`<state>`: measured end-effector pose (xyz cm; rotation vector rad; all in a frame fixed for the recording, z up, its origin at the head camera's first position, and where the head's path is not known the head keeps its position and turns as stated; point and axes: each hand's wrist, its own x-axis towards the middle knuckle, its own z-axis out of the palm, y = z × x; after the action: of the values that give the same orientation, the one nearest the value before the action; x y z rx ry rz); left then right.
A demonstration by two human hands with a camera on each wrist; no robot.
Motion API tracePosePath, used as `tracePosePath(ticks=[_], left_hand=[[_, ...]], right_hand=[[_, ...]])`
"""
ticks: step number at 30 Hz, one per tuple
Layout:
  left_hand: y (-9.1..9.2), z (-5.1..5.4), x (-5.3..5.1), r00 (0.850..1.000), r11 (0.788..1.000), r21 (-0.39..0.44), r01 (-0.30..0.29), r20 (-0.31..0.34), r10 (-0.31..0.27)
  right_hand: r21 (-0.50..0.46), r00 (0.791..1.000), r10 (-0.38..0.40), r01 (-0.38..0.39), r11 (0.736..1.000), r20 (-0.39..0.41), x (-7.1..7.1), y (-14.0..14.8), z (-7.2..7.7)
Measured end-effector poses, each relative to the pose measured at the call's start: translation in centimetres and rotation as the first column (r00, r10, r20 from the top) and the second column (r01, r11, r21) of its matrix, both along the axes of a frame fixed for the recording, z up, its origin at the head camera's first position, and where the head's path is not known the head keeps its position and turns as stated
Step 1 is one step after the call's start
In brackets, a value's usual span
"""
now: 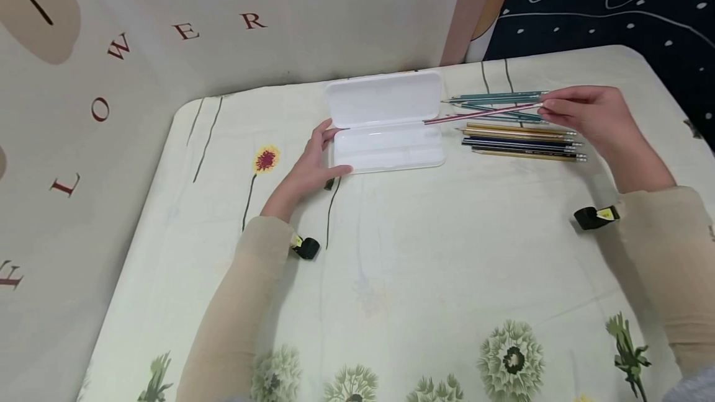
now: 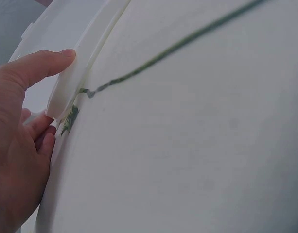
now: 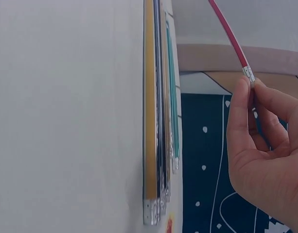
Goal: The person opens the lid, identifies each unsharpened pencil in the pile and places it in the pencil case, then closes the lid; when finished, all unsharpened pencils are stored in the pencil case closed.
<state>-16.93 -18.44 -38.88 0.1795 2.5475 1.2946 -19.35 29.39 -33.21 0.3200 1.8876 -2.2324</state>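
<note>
A white pencil case [image 1: 385,171] lies unfolded on the table, its lid [image 1: 385,99] leaning back behind the tray. My left hand [image 1: 314,169] grips the case's left end; in the left wrist view the thumb [image 2: 51,62] lies over the rim and the other fingers are around the side. Between thumb and fingertips, my right hand [image 1: 586,113] pinches a red pencil [image 1: 486,113] by its metal eraser end [image 3: 248,74]. The pencil's far tip points left, at the case's right side. Below it are green pencils [image 1: 497,97], with yellow pencils [image 1: 519,131] and dark blue pencils [image 1: 519,141] nearer me.
The table carries a pale flowered cloth [image 1: 424,265]. A wall hanging with letters [image 1: 223,61] rises behind it, and a dark patterned cloth [image 1: 614,5] hangs at the back right. Black wrist devices [image 1: 306,248] are on both sleeves.
</note>
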Motion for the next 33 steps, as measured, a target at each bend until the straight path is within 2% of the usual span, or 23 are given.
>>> tracePosePath(ticks=[13,20,29,33], left_hand=[[0.1,0.0,0.0,1.000,1.000,-0.006,-0.009,0.001,0.009],[0.2,0.1,0.0,1.000,1.000,-0.016,-0.016,0.006,0.016],[0.1,0.1,0.0,1.000,1.000,-0.002,-0.014,0.005,0.014],[0.1,0.1,0.0,1.000,1.000,0.005,-0.012,0.003,0.012]], right_hand=[[0.038,1.000,0.030,-0.030,0.999,0.011,-0.4,-1.7,0.2],[0.049,0.998,0.059,-0.058,0.997,-0.021,-0.5,-2.5,0.1],[0.170,0.997,0.066,-0.071,0.983,0.034,-1.4,-4.0,0.1],[0.182,0.996,0.087,-0.091,0.979,0.032,-1.7,-4.9,0.0]])
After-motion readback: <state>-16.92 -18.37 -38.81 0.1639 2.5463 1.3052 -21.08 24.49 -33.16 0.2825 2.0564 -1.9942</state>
